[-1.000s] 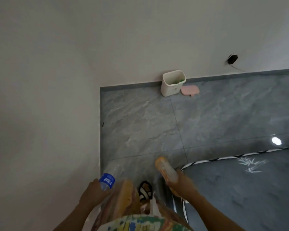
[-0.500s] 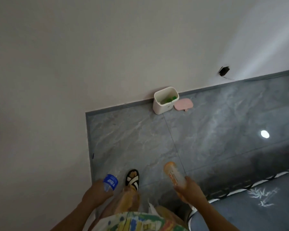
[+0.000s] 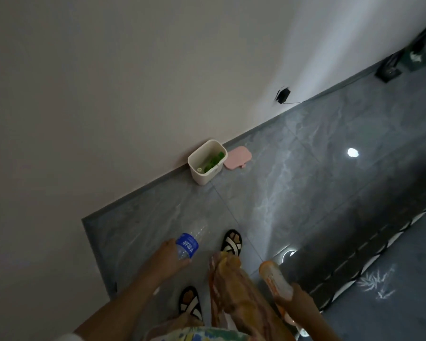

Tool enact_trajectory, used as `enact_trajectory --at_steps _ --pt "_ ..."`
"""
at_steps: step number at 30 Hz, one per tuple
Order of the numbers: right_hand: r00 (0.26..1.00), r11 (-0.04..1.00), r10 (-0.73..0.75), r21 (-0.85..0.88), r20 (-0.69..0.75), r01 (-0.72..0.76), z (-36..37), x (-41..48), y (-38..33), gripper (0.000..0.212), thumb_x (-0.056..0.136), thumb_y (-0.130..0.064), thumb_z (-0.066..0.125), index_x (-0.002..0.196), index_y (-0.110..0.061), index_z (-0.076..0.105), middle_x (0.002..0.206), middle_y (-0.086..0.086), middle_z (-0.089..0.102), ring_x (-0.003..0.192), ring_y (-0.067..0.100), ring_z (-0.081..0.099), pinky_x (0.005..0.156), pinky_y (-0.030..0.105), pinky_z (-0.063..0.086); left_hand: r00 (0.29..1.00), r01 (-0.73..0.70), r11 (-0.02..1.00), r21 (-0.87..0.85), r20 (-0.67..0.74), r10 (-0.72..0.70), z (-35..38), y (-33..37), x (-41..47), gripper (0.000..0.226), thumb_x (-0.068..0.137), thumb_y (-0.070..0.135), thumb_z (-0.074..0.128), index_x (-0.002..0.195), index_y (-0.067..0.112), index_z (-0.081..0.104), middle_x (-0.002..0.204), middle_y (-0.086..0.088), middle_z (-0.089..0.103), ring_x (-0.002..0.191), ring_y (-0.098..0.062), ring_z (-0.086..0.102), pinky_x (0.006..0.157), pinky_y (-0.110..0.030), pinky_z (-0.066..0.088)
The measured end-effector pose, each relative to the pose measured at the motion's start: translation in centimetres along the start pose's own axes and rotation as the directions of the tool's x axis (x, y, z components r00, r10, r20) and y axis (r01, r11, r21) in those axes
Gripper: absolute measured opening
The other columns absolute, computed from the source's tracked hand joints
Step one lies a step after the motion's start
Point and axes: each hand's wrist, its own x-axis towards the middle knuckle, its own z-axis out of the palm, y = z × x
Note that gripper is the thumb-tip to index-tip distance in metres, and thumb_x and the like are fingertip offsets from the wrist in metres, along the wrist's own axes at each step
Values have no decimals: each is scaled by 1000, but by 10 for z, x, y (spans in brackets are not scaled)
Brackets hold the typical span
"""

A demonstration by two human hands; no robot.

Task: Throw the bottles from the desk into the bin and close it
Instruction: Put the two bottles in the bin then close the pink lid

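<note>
While left hand [image 3: 169,258] gripped clear blue-labelled bottle [image 3: 189,243], right hand [image 3: 296,300] held orange bottle [image 3: 276,279]; white bin [image 3: 202,166] stood open by wall, pink lid [image 3: 237,158] on floor beside

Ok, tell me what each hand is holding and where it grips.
Left hand grips the clear bottle at its lower body, below the blue label. Right hand holds the orange bottle by its lower end.

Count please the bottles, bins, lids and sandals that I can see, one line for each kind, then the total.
Bottles in the hands: 2, clear with blue label, orange and white
Bottles in the bin: 1, green
Bins: 1, white
Lids: 1, pink
Sandals: 2
Total: 7
</note>
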Motion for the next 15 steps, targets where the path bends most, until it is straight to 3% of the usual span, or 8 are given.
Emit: enact_trajectory --at_steps 4,7,10,12,15 --pt "999 998 -50 -40 2 50 -50 43 -28 50 85 -32 68 120 -4 48 108 9 66 80 14 56 79 26 51 998 59 998 -8 8 -59 -13 32 40 63 70 33 78 120 4 53 116 -15 62 102 -27 64 88 -37 52" --pt "994 992 -106 -67 22 107 -92 73 -58 50 83 -34 69 120 -7 48 96 0 63 76 9 60 63 18 51 989 147 989 -14 6 -147 -22 54 66 53 71 29 78 109 -3 59 110 -19 65 100 -29 65 87 -36 53" --pt "982 971 -178 -149 56 184 -128 106 -95 58 81 -41 69 122 -8 45 113 10 64 92 20 68 80 33 60 972 236 971 -37 17 -236 -28 76 93 29 77 24 73 96 3 63 104 -17 68 97 -26 65 81 -25 48" --pt "974 958 -215 -179 66 223 -148 126 -122 62 81 -43 69 125 -7 44 117 13 61 97 23 67 85 36 59 961 276 959 -68 7 -276 -33 86 110 35 78 26 73 98 0 63 107 -19 68 99 -28 66 77 -26 46" --pt "966 945 -252 -200 55 258 -166 153 -167 67 78 -48 69 125 -8 43 118 14 60 100 25 65 86 35 58 938 343 931 -126 -4 -346 -42 100 132 51 76 35 73 111 -1 60 113 -17 66 103 -29 64 84 -31 49"
